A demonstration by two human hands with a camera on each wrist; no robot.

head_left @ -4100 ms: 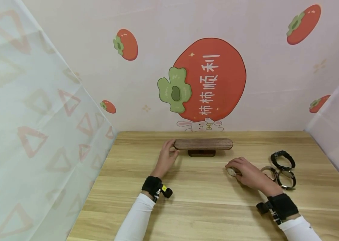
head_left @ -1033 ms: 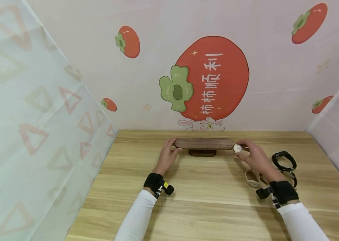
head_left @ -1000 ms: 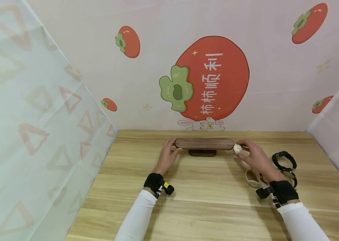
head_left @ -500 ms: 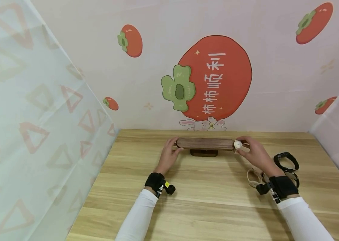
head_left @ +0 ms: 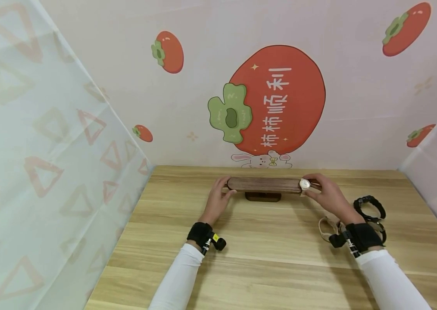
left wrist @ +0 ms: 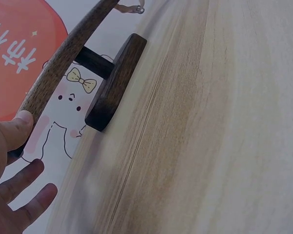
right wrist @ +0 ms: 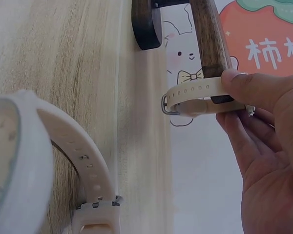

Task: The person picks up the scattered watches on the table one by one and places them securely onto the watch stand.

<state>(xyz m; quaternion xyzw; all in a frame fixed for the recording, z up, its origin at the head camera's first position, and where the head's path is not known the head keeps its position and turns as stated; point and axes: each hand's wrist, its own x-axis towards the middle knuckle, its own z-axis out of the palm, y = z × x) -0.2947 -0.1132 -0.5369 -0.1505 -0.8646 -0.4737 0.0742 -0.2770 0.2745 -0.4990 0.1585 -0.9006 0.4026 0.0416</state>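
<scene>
A dark wooden watch stand, with a long rounded bar on a short post and base, stands near the back of the table. My left hand pinches the bar's left end; in the left wrist view the thumb presses on it. At the right end, my right hand holds a wristwatch with a round white face. The right wrist view shows its buckled cream strap looped around the bar's end, the thumb on the strap. The fingers partly hide the watch there.
Right of centre lies a beige watch, seen close in the right wrist view. Beside it are a black watch and a dark one, partly behind my right wrist. A printed wall rises behind the table.
My right hand has carried the wristwatch from over the table to the bar's right end, and the watch has shifted left onto it. My left hand stays on the bar.
</scene>
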